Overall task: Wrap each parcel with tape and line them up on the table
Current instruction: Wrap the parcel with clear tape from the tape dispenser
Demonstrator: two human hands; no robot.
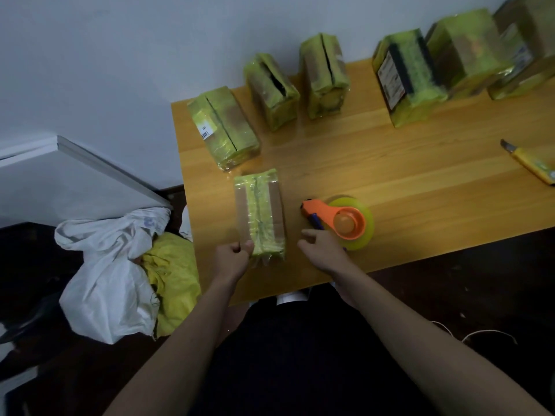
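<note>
The left hand [232, 259] is curled at the near left corner of a parcel [259, 213], fingers and thumb pinching its edge. The right hand [322, 250] hovers just to the right of that parcel, fingers loosely bent and holding nothing, close to the tape dispenser [345, 222] but not clearly touching it. The parcel lies flat near the front edge of the wooden table [420, 181], with yellow-green tape running down its middle and brown cardboard showing on both sides. The orange dispenser with its yellow roll sits just beside it on the right. Six more taped parcels [322, 75] stand in a row along the wall. A yellow box cutter [530, 162] lies far right. White and yellow sacks [114, 277] slump on the floor, left of the table.
</note>
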